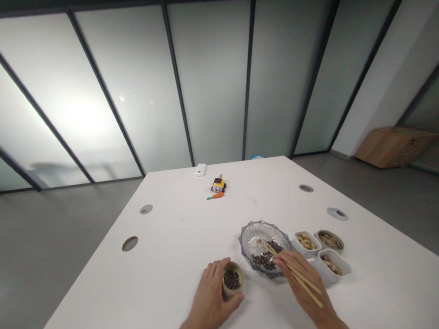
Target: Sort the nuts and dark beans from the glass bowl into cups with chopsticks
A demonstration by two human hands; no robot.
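My left hand (211, 298) is wrapped round a small tan cup (233, 280) filled with dark beans, which stands on the white table (173, 266). My right hand (305, 286) grips a pair of wooden chopsticks (291, 272). Their tips reach into a clear glass bowl (263, 242) that holds a heap of dark beans near its front side. The glass bowl stands just right of the cup.
Right of the glass bowl stand two white square dishes (306, 242) (333, 265) and a round tan dish (330, 240), all with nuts or seeds. Farther back lie a yellow toy (218, 185), a small carrot toy (215, 196) and a white box (200, 170). Round holes (129, 243) pierce the tabletop.
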